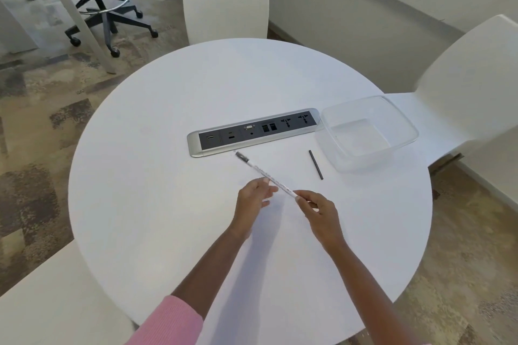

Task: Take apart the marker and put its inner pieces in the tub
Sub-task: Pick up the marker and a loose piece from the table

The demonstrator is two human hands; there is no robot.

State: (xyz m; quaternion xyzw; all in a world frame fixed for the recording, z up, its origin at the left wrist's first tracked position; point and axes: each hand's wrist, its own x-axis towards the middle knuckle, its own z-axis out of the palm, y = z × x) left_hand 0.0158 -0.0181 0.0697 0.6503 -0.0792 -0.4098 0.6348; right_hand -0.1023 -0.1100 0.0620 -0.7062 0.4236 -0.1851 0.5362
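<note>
left hand (pixel 252 199): fingers loosely curled round the middle of the marker barrel (pixel 269 176), more of a cradle than a real grip. I'd firm that up so the tube can't spin.
marker barrel: white, held off the table (pixel 168 232), dark tip (pixel 240 155) pointing up-left toward the power strip (pixel 252 131).
right hand (pixel 316 207): pinching the near end of the barrel. Looks like the end plug is next, so twist and pull straight out.
black stick (pixel 316 164): probably the ink core, lying on the table just beside the tub, not in it yet.
tub (pixel 403 123): clear, empty, far right.
</note>
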